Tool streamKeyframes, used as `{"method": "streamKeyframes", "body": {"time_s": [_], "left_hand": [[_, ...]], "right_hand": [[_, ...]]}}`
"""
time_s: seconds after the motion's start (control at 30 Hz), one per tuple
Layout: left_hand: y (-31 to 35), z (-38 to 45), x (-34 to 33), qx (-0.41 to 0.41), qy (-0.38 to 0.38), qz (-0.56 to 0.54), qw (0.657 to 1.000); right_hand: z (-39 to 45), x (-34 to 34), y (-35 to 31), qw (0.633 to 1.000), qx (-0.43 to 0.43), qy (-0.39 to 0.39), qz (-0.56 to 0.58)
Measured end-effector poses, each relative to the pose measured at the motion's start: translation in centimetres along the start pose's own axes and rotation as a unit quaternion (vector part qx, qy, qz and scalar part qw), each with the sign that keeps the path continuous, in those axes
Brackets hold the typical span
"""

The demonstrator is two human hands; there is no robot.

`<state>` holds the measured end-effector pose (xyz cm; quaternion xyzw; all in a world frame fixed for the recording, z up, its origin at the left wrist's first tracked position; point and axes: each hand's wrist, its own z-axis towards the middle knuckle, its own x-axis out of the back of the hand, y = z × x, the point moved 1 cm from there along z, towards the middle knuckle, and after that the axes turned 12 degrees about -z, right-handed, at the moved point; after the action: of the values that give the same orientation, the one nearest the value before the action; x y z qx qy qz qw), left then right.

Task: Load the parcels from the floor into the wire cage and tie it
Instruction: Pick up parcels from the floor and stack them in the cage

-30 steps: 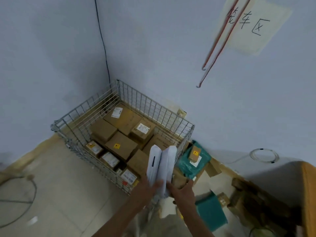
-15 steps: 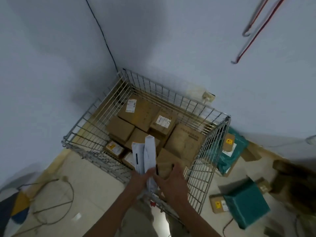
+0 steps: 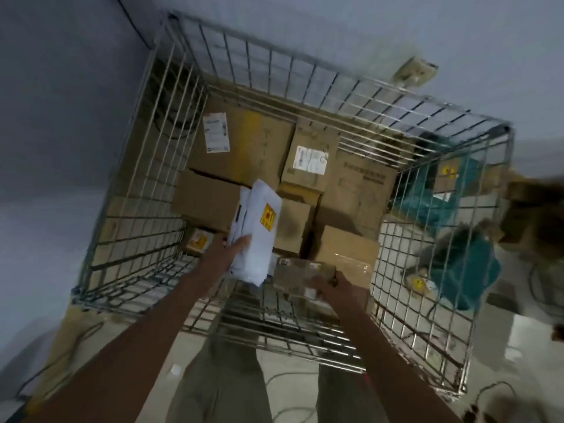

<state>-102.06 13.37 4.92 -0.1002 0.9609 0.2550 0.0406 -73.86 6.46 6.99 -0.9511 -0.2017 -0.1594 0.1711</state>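
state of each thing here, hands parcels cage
left hand: grips the white mailer bags
white mailer bags: bunched, held over the cage
right hand: holds the small brown box
small brown box: held above the cage's near side
wire cage: top open, partly filled with cardboard boxes
teal bags: on the floor outside the cage

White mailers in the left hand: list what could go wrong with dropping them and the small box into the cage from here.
1. The left hand grips several white mailers in one loose bundle; they may fan apart and slip into gaps between the cardboard boxes.
2. The right hand holds the small box near the wire cage front wall; it could catch the rim.
3. Teal parcels lie on the floor outside, easy to overlook.
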Motion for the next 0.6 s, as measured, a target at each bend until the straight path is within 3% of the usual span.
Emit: {"method": "streamKeyframes", "body": {"time_s": [0.23, 0.6], "left_hand": [[-1.6, 5.8, 8.9, -0.036, 0.044, 0.067, 0.996], [-4.6, 9.0, 8.3, -0.072, 0.015, 0.008, 0.997]], "right_hand": [[7.6, -4.6, 5.4, 0.996, -0.054, 0.043, -0.058], [17.0, -13.7, 1.0, 0.996, 0.012, -0.022, -0.082]]}}
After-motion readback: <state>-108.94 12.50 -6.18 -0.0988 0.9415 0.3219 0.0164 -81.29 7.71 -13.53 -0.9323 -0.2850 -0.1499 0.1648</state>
